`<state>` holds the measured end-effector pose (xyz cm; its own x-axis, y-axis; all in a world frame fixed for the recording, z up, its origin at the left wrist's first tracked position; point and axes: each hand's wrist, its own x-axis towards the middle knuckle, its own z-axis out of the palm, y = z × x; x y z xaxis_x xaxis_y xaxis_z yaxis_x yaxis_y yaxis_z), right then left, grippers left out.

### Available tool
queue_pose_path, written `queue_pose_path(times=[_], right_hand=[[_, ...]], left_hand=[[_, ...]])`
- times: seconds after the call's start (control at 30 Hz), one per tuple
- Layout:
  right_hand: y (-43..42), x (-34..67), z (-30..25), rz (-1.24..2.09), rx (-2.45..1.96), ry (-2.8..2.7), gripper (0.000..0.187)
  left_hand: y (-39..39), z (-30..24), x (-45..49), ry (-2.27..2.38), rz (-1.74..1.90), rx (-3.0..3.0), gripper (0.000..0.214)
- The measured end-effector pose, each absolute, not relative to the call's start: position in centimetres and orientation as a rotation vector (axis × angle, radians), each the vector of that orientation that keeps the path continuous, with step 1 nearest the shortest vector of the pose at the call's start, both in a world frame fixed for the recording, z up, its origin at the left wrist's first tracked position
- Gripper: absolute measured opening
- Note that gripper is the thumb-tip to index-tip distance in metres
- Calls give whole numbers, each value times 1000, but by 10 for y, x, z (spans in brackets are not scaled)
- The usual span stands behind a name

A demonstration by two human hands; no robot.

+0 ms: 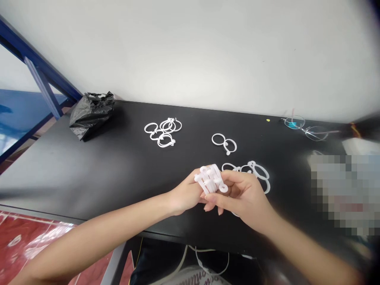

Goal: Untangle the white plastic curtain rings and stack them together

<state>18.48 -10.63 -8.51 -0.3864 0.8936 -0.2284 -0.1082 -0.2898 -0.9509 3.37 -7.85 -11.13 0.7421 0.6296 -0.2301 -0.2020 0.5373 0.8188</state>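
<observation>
A stack of white plastic curtain rings [211, 179] with small eyelets is held between my two hands above the black table. My left hand [187, 194] supports the stack from the left, its fingers partly hidden behind the rings. From the right, my right hand [245, 196] pinches the stack's edge between thumb and fingers. Just behind my right hand lie more loose rings [261, 171], partly covered by it. Farther back are a pair of rings [230, 145] and, to the left, a cluster of several rings [164, 132].
A crumpled black plastic bag [92, 114] sits at the table's back left. Eyeglasses [316, 133] lie at the back right, near a small yellow bit [268, 120]. A blurred-out object [344, 194] is at the right. The black table [103, 178] meets a white wall [190, 59].
</observation>
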Motion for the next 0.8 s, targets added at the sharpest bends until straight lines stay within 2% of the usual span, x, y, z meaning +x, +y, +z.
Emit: queue_pose_path(times=[0.17, 0.3, 0.53, 0.67, 0.8], right_hand=[[-101, 189, -86, 1847, -1071, -1099, 13], [-97, 196, -89, 1982, -1066, -1075, 11], [-94, 200, -90, 2141, -879, -1084, 21], [-94, 201, -89, 2221, -818, -1020, 17], [-94, 200, -92, 2204, -895, -1026, 28]], left_hand=[[-75, -115, 31, 542, 636, 1026, 7], [-71, -113, 22, 721, 704, 1478, 21], [-65, -113, 14, 666, 651, 1740, 28], [-64, -114, 13, 635, 675, 1821, 31], [-65, -115, 13, 671, 615, 1907, 37]])
